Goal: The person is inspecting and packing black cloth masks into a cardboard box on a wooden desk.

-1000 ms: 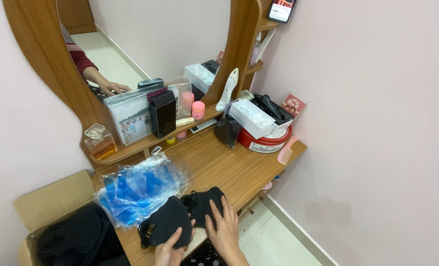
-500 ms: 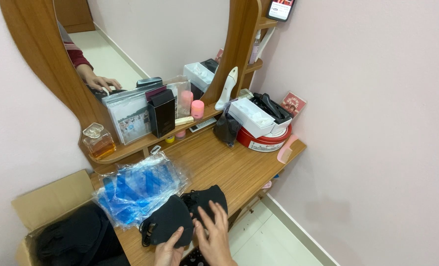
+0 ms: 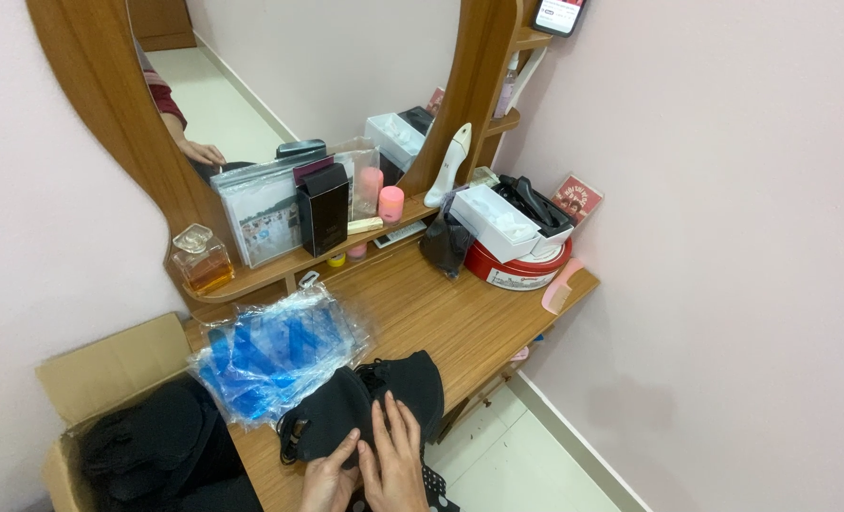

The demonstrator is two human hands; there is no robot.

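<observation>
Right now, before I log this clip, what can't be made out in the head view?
- Left hand and right hand: wrists cut off by the bottom edge.
- Black fabric item: its kind is unclear; the hands cover its near edge.
- Cardboard box: its contents are buried under dark cloth.
- Blue plastic pack: its contents are blurred by the crinkled wrap.

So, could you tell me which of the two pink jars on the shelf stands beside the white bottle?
The shorter pink jar; the taller one stands beside the black box.
</observation>
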